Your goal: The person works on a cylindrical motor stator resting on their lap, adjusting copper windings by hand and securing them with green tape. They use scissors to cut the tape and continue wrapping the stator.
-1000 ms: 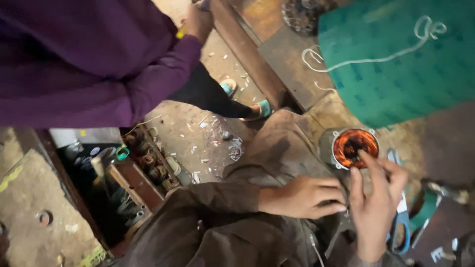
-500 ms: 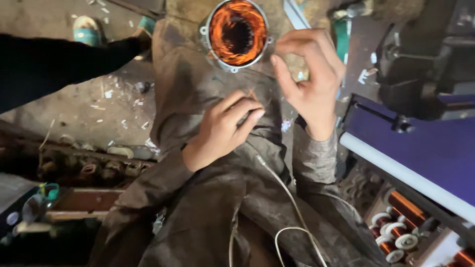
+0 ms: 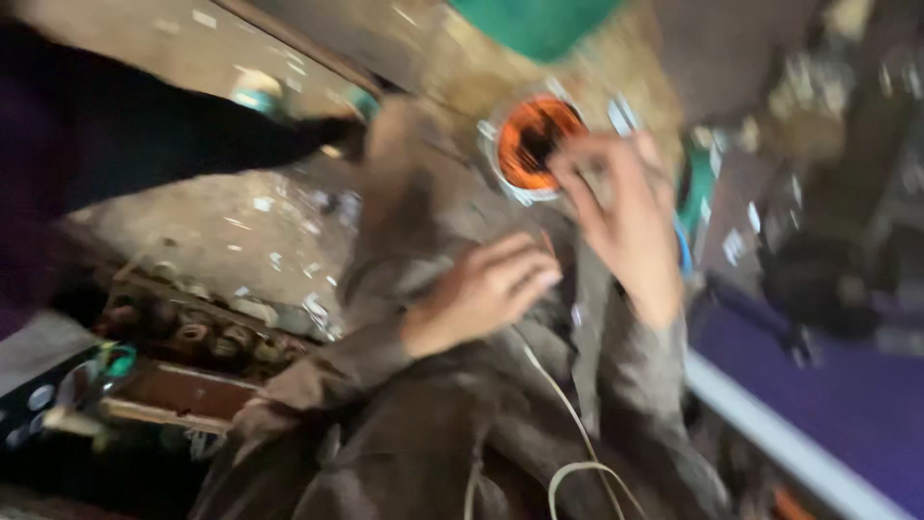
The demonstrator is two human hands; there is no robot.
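Observation:
The frame is blurred by motion. A round metal stator with orange copper winding [image 3: 532,144] sits on the ground just past my knee. My right hand [image 3: 624,217] hovers beside it at its right rim, fingers curled toward the winding; whether it pinches anything is lost in the blur. My left hand [image 3: 481,292] rests on my brown trouser leg [image 3: 404,241], fingers stretched toward the right hand. Nothing clear shows in it.
Another person's dark-clothed limb [image 3: 164,130] reaches across the upper left. A rack of round parts [image 3: 192,327] lies at left, a green object [image 3: 534,21] at the top, a purple surface with a pale edge [image 3: 828,414] at right. A white cord [image 3: 577,453] loops over my lap.
The view has swung and blurred. The stator now sits further right and lower in view, with my right hand closer against its rim. My left hand stays on my leg.

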